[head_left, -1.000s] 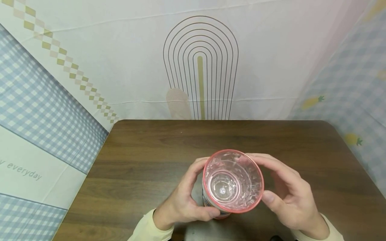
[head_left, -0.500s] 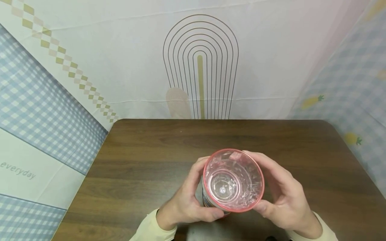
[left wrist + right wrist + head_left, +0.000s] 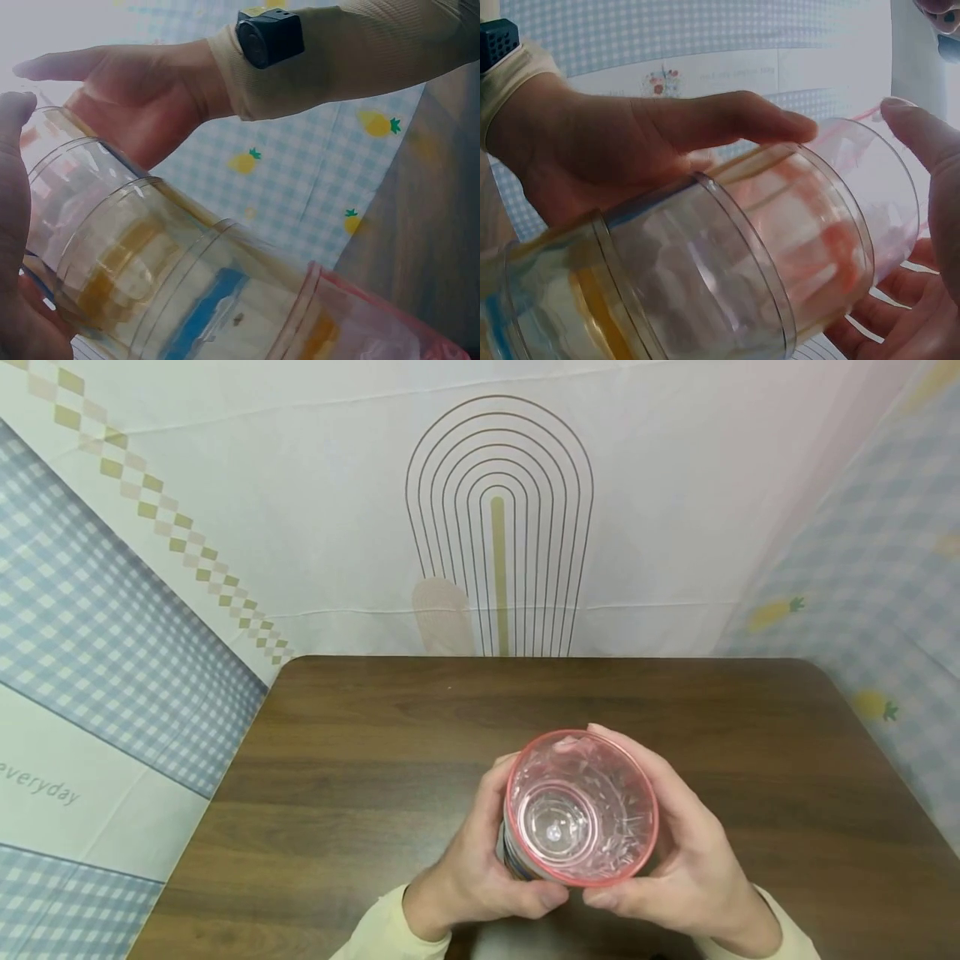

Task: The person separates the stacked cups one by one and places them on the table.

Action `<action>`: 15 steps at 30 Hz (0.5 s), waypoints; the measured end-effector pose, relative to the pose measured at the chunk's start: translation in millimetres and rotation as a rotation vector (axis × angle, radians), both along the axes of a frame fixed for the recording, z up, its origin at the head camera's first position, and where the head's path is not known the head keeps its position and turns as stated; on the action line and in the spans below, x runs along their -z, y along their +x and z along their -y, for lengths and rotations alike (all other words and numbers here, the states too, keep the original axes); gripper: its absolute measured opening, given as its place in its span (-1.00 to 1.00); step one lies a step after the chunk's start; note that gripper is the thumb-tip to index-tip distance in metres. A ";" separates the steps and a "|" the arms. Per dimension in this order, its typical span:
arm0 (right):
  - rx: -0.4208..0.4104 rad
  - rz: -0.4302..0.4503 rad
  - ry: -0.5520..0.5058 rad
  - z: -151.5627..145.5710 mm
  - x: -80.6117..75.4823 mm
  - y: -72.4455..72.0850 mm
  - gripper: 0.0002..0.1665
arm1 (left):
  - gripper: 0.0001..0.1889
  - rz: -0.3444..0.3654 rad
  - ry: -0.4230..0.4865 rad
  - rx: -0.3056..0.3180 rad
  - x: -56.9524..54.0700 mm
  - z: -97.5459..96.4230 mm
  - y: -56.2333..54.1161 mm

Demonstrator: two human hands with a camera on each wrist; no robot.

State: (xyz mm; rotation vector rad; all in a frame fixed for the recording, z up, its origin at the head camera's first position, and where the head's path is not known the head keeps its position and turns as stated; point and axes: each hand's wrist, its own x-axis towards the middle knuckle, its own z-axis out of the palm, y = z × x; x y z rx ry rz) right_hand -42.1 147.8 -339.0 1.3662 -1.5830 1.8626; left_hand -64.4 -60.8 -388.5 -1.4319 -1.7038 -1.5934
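Both hands hold a stack of nested clear plastic cups, tilted with its mouth towards the head camera. The top cup (image 3: 618,810) has a pinkish-red rim and looks empty inside. My left hand (image 3: 480,864) curls round the stack below that rim, thumb in front. My right hand (image 3: 686,852) grips the top cup from the right, thumb just under the rim. Several lower cups, with blue, yellow and orange bands, show along the stack (image 3: 202,300) in the left wrist view. From the right wrist, the stack (image 3: 697,277) runs up between both hands.
The brown wooden table (image 3: 360,735) spreads under and behind the hands. A white patterned cloth (image 3: 675,510) hangs at the back, with blue checked cloth (image 3: 112,577) on the left and more with pineapples on the right. A small black camera (image 3: 270,37) sits on the right wrist.
My right hand has moved left and closed in on the top cup, its thumb now near the left thumb. My left hand and the stack have hardly moved.
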 end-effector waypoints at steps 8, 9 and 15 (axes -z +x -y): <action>0.041 0.028 -0.008 3.1 1.4 2.5 0.22 | 0.04 -0.001 0.037 -0.019 3.2 -2.3 0.2; 0.045 0.020 -0.012 3.3 1.8 2.7 0.22 | 0.04 0.000 0.039 -0.018 3.5 -2.3 0.2; 0.059 -0.008 -0.031 4.6 1.8 3.6 0.19 | 0.03 -0.004 0.039 -0.025 4.3 -2.9 0.7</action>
